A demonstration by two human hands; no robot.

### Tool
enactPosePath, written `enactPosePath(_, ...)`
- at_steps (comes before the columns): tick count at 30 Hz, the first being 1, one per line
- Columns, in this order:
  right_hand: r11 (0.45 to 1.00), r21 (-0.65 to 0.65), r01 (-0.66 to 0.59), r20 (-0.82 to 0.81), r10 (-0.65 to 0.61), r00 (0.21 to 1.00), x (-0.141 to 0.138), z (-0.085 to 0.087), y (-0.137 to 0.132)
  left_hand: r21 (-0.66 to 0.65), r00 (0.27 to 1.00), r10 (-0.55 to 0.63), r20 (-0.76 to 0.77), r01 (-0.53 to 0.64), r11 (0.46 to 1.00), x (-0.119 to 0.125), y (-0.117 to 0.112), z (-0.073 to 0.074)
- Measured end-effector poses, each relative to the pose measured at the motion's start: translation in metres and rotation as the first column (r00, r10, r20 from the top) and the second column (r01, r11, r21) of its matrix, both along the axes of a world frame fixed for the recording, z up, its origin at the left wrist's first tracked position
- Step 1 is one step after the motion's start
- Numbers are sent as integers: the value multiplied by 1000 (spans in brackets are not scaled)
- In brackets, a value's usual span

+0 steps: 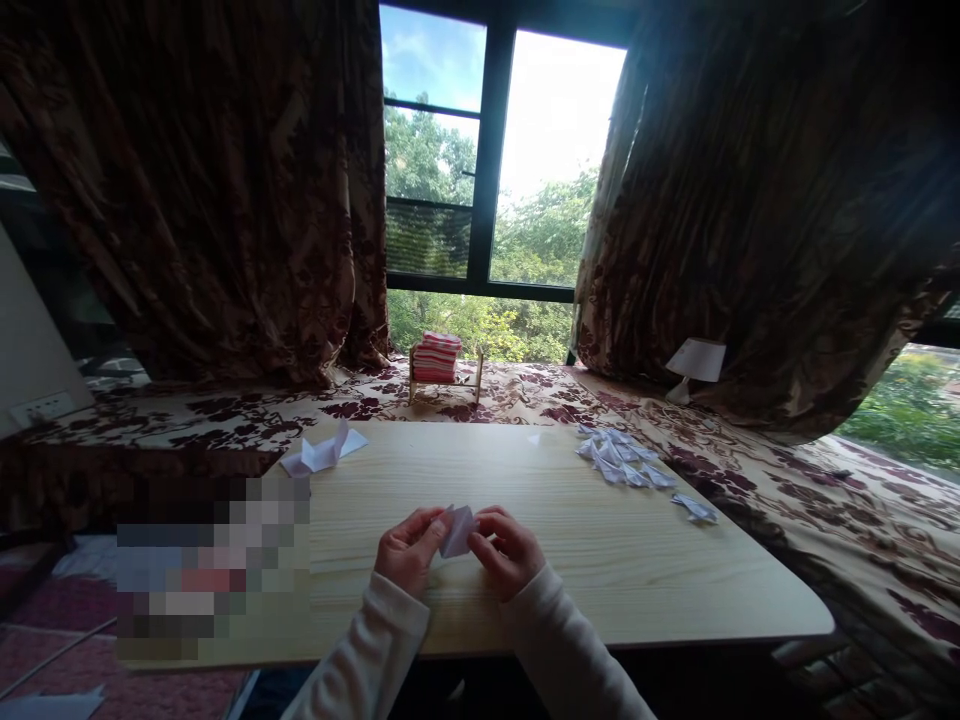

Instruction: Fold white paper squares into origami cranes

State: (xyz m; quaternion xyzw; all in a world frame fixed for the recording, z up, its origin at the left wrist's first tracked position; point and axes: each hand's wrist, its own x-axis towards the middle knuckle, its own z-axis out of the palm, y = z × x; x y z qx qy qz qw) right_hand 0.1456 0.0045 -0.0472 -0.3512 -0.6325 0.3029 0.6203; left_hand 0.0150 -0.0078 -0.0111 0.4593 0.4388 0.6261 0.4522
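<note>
Both my hands rest on a light wooden table (615,560) and pinch a small folded piece of white paper (457,530) between them. My left hand (409,552) grips its left side with thumb and fingers closed. My right hand (510,550) holds the right side, fingers curled over it. Both arms wear cream sleeves. A pile of several folded white paper pieces (619,458) lies at the table's far right, with one more folded piece (694,508) near the right edge.
A larger folded white sheet (322,452) lies at the table's far left corner. A small wooden rack with striped cloth (442,365) and a small white lamp (694,365) stand on the patterned ledge by the window. Dark curtains hang on both sides.
</note>
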Motion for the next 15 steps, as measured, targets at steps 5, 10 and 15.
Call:
enactPosePath(5, 999, 8, 41, -19, -41, 999, 8, 7, 1, 37, 996, -42, -82, 45, 998, 2, -1, 0)
enactPosePath(10, 999, 4, 49, -20, -49, 999, 15, 12, 4, 85, 968, -131, -212, 152, 985, 3, -3, 3)
enactPosePath(15, 998, -29, 48, -68, -50, 996, 12, 10, 5, 75, 973, -92, -214, 110, 991, 1, 0, -2)
